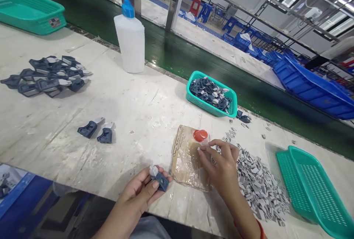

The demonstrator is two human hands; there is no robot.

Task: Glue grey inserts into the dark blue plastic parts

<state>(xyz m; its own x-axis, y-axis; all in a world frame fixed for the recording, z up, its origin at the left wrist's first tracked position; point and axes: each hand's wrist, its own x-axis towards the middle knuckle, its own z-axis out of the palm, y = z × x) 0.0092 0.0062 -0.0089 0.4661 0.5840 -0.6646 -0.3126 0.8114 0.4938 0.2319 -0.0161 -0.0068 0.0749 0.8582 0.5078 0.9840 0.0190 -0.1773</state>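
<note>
My left hand (143, 187) is closed around a dark blue plastic part (160, 181) with a light grey piece (153, 170) at its upper end. My right hand (221, 158) pinches a small pale grey piece (199, 149) between thumb and fingertips. Its fingers hover over a cardboard pad (185, 163) wrapped in clear tape, close to a round red cap (200, 135) lying on it. Beside my right wrist spreads a heap of small grey pieces (260, 183). Two joined blue-and-grey parts (105, 135) lie to the left of the pad.
A pile of similar blue parts (47, 75) lies at the left. A white glue bottle (129, 42) with blue nozzle stands behind. One green basket (211, 108) holds more parts; other green baskets (312, 183) sit right and far left. A green conveyor belt (166, 47) runs along the back.
</note>
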